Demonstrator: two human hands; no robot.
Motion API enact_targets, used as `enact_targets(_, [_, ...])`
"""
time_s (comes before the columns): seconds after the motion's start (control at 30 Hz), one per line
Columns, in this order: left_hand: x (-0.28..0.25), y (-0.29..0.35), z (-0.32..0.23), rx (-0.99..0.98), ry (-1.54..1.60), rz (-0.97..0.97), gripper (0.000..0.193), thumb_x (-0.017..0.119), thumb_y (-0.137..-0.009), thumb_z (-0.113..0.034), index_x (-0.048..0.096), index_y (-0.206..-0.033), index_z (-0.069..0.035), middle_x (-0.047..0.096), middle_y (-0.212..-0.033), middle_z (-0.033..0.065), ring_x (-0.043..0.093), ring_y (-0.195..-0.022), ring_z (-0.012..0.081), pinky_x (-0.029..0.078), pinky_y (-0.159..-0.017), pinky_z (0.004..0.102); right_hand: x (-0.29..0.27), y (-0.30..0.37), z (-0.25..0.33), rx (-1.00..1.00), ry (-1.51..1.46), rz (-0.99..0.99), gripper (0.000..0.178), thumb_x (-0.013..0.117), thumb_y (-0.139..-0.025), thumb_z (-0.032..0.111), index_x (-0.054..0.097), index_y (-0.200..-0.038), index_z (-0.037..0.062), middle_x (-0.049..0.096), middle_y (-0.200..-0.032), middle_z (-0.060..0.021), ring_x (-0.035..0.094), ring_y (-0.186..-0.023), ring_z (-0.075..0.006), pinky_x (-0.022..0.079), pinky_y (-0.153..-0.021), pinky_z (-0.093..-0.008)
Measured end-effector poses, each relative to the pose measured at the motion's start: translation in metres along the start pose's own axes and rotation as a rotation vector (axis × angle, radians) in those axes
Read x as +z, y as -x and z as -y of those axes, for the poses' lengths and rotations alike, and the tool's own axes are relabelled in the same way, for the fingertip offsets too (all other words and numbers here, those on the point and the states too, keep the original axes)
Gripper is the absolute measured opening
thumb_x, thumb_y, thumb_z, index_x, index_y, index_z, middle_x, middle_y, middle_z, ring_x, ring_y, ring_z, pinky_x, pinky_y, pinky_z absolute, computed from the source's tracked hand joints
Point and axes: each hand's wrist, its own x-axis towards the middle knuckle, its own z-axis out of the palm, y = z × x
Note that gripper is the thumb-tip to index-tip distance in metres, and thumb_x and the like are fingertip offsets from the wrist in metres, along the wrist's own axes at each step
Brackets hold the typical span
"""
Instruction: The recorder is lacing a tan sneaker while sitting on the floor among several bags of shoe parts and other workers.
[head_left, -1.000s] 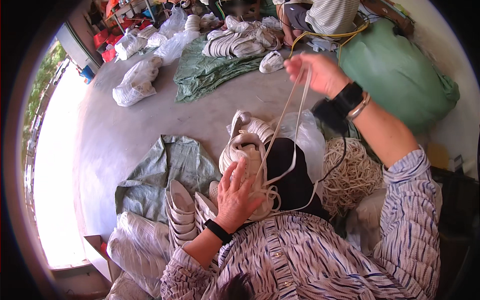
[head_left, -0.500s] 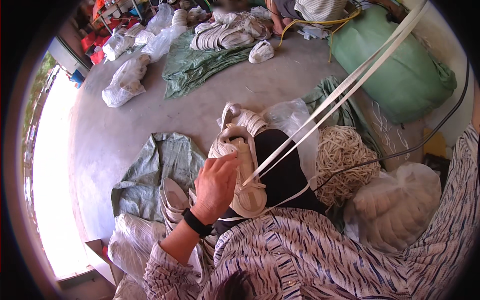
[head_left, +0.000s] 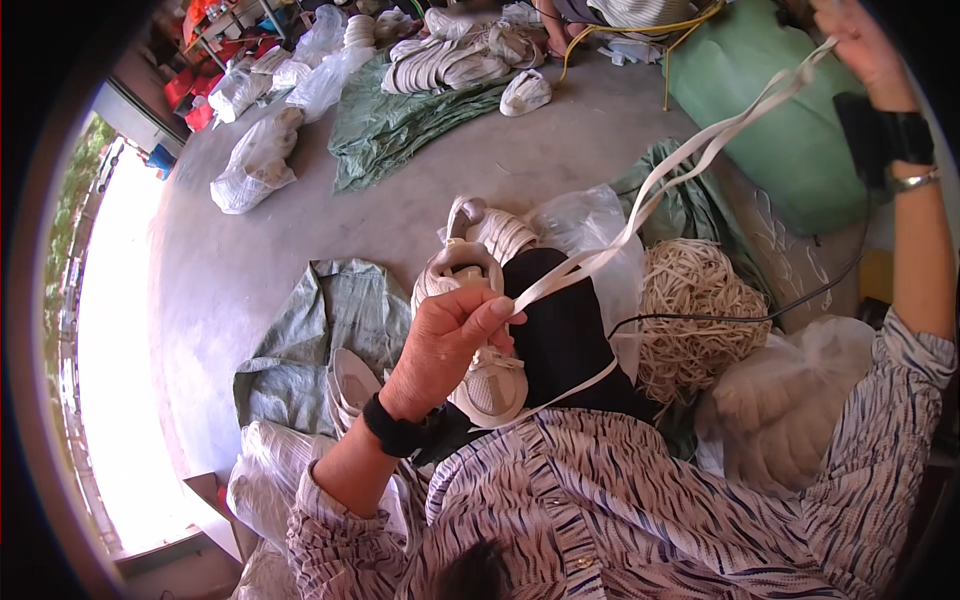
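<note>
A cream-coloured sneaker (head_left: 497, 390) rests in my lap on dark cloth, its toe toward me. Over its upper, my left hand (head_left: 455, 340) pinches a doubled off-white shoelace (head_left: 660, 185) between thumb and fingers, covering much of the lacing area. From there the lace runs up to the right, slightly slack and wavy. My right hand (head_left: 858, 42) is raised at the upper right edge, its fingers closed on the other end of the lace. Another strand crosses the dark cloth beside the shoe.
A heap of loose laces (head_left: 700, 305) lies to the right, beside a clear bag of shoe parts (head_left: 790, 405). A black cable (head_left: 740, 317) crosses the heap. Green sheeting (head_left: 300, 350) lies left; a big green sack (head_left: 765, 110) stands at the back right. Another person sits at the far side.
My left hand has gone from spread fingers on the shoe to pinching the lace. My right hand has come into view holding the lace, which has slackened from taut.
</note>
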Motion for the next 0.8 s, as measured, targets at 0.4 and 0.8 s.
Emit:
enact_targets(0.4, [-0.014,0.04,0.041,0.402,-1.116,-0.329,0.022,0.069,-0.074,-0.01,0.066,-0.096,-0.01,0.059,-0.084,0.0034,0.057,-0.081,0.022,0.048,-0.065,0.0336,0.184,0.19,-0.272,1.196,-0.439,0.511,0.018,0.052,-0.09,0.015,0.06,-0.093,-0.0011,0.059,-0.059,-0.0081,0.034,-0.033,-0.0059,0.023,-0.032,-0.0225])
enact_targets(0.8, [-0.013,0.048,0.058,0.221,-1.414,-0.196,0.004,0.063,-0.08,-0.011,0.064,-0.083,-0.01,0.056,-0.08,0.0038,0.055,-0.071,0.0199,0.048,-0.061,0.0309,0.228,0.21,-0.259,0.906,0.135,0.748,0.019,0.058,-0.089,0.018,0.057,-0.089,-0.0006,0.057,-0.058,-0.0036,0.042,-0.037,-0.0058,0.031,-0.034,-0.0216])
